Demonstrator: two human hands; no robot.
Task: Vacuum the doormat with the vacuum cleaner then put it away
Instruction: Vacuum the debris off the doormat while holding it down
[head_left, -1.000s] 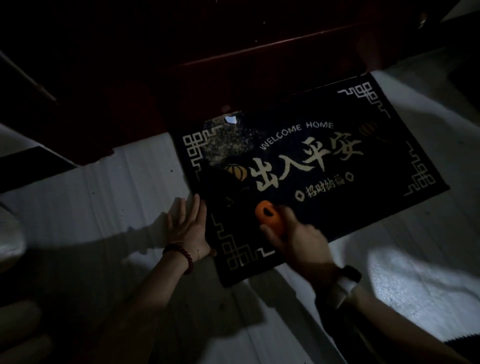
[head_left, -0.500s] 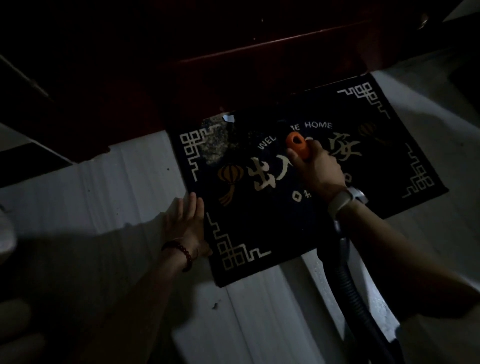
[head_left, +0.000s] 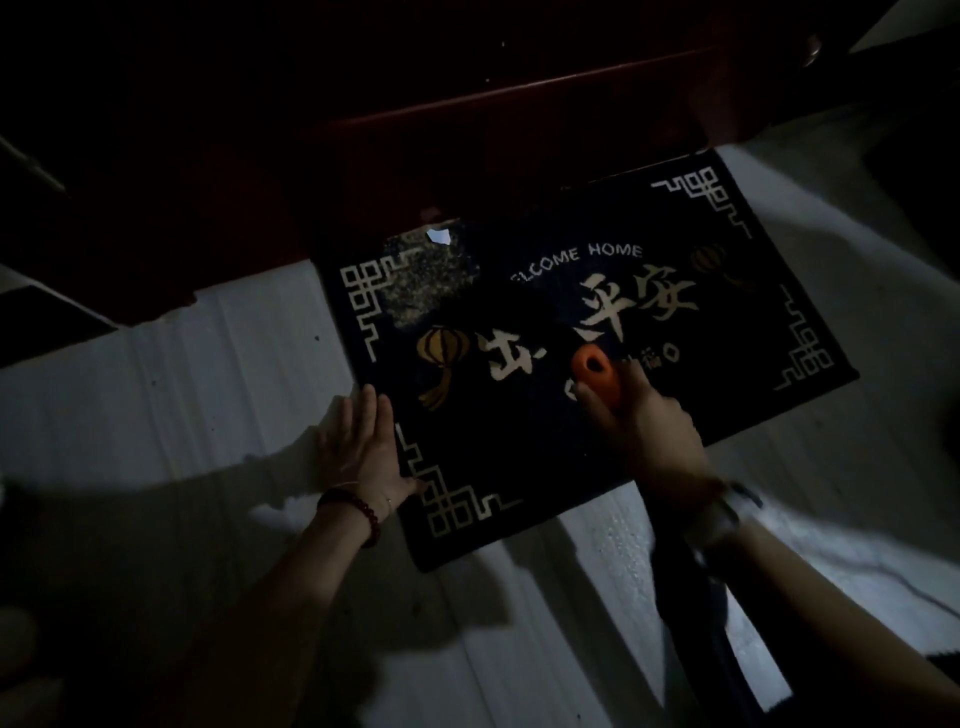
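Observation:
A dark doormat (head_left: 519, 457) with pale lettering and corner patterns lies on the light floor in dim light. A patch of pale specks (head_left: 426, 280) and a small white scrap (head_left: 438, 236) sit near its far left corner. My right hand (head_left: 644, 431) grips the vacuum's orange nozzle (head_left: 595, 371), which rests on the mat's middle. The dark hose (head_left: 691, 597) runs back under my right forearm. My left hand (head_left: 358, 447) lies flat, fingers together, on the mat's left edge and the floor beside it.
A dark red door (head_left: 467, 130) stands along the mat's far edge. Pale floor (head_left: 182, 415) spreads to the left and at the near side, crossed by my arms' shadows. The far right corner is in deep shadow.
My right hand pushed the orange nozzle from the near edge up to the lettering, then drew it back toward the mat's middle. My left hand stayed flat on the left edge.

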